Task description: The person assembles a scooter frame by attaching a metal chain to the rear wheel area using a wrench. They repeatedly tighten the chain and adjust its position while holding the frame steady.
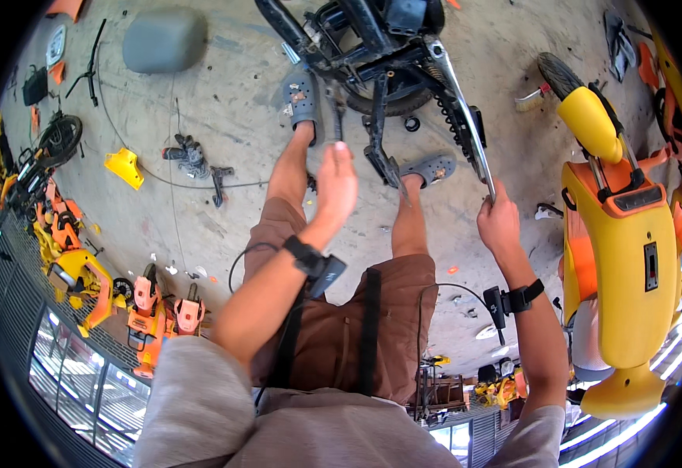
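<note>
Beneath me stands a stripped black motorbike frame [372,35], with a wheel and a coil spring showing under it. My right hand [499,214] is closed around the lower end of a long silver wrench [466,113]. The wrench's far end meets the frame's right side; how it fits there is too small to tell. My left hand [335,183] grips a slim, motion-blurred metal hand tool [338,117], which points up toward the frame's left side. I cannot make out whether its tip touches the frame.
At right stands a yellow scooter body [637,265] with a front wheel [559,76]. A grey seat-like pad [165,40], a yellow panel [125,168] and a thin cable [208,186] lie on the concrete at left. Orange and yellow vehicle parts [150,320] crowd the left edge.
</note>
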### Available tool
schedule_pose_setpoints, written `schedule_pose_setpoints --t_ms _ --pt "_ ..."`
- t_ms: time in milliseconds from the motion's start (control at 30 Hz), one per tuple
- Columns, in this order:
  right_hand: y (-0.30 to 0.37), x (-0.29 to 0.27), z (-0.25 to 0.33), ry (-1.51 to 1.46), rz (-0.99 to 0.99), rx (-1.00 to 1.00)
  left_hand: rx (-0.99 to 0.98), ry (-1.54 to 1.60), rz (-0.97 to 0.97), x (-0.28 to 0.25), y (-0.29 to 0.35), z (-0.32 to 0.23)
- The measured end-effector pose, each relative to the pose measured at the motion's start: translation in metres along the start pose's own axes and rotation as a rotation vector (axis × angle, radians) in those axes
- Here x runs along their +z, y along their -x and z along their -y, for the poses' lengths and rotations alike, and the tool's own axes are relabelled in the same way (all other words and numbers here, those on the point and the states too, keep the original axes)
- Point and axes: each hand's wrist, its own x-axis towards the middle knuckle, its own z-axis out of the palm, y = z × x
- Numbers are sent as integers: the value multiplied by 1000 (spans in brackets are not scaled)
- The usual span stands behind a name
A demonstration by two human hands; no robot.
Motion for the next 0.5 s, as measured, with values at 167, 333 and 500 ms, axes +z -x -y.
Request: schedule_pose_setpoints --t_ms 167,333,500 --pt "1 0 -5 5 -2 15 21 -54 -44 39 5 -7" --pt "1 -2 0 -40 12 6 -65 -68 -67 48 -6 -30" --pt "4 -2 2 -27 5 14 -24 -97 -81 58 -18 -28"
